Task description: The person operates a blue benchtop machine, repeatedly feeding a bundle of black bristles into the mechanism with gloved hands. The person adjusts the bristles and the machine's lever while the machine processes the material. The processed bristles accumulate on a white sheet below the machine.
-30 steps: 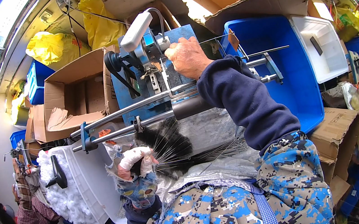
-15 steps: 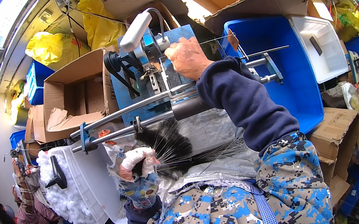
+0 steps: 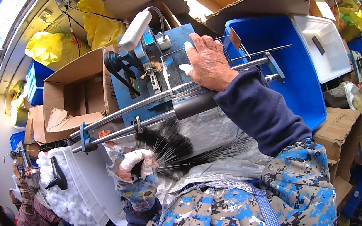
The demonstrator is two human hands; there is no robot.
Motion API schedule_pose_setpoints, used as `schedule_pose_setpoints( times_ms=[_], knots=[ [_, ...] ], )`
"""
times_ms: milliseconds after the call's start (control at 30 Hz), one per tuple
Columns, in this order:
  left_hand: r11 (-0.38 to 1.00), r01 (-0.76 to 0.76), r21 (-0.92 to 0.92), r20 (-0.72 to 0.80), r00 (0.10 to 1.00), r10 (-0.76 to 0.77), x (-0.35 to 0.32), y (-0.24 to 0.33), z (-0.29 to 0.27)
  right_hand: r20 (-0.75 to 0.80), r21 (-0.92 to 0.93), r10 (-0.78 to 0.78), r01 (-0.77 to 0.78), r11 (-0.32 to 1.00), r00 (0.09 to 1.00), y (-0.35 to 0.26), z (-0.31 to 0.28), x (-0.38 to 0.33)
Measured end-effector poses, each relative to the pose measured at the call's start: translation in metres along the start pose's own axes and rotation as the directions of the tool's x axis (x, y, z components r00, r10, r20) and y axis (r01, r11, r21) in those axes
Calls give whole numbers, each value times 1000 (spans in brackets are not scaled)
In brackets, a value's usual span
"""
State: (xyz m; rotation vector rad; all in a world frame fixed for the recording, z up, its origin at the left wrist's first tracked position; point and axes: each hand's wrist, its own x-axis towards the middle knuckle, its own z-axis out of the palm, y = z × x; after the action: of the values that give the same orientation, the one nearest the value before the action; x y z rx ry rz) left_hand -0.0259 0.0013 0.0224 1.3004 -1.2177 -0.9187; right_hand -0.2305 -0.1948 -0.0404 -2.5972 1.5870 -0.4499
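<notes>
My right hand (image 3: 208, 61), with white tape on its thumb and a fingertip, lies over the blue machine (image 3: 176, 45) behind the steel rails, fingers stretched out. I see nothing held in it. At lower left my left hand (image 3: 137, 163), its fingers wrapped in white, is curled closed. From it a thin wire (image 3: 174, 166) with a small loop at its tip points right. Beside that hand, a bundle of black bristles (image 3: 171, 141) lies under many fine wires on a grey plastic sheet (image 3: 211, 134). A dark sleeve (image 3: 194, 105) covers part of the front rail.
A blue bin (image 3: 266, 33) and a white tub (image 3: 335, 51) stand right of the machine. Cardboard boxes (image 3: 79, 87) are at left and behind. A white tub of fluffy fibre (image 3: 72, 205) holds a black hair dryer (image 3: 57, 177). Other people work at both sides.
My right hand has moved right from the machine's middle, and its fingers have gone from closed to spread. My left hand has shifted slightly left, the looped wire still showing beside it.
</notes>
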Motion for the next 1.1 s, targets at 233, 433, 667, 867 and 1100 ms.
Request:
schedule_pose_setpoints(
  times_ms=[233,433,667,867,1100],
  knots=[
    [991,-109,78,169,981,95,0,7,20,100,120,37,-49,992,994,0,-11,-8],
    [999,44,-25,33,999,-43,-7,4,20,238,131,55,-88,988,970,-12,-11,-4],
    [990,-89,107,140,987,74,-3,4,16,132,165,-12,-10,986,991,-46,11,5],
    [997,-29,77,47,999,26,-6,7,14,103,139,-63,48,989,993,-74,20,14],
    [1000,-3,-17,27,1000,4,-2,2,-7,259,127,-19,-14,992,966,-24,-1,2]
  ],
)
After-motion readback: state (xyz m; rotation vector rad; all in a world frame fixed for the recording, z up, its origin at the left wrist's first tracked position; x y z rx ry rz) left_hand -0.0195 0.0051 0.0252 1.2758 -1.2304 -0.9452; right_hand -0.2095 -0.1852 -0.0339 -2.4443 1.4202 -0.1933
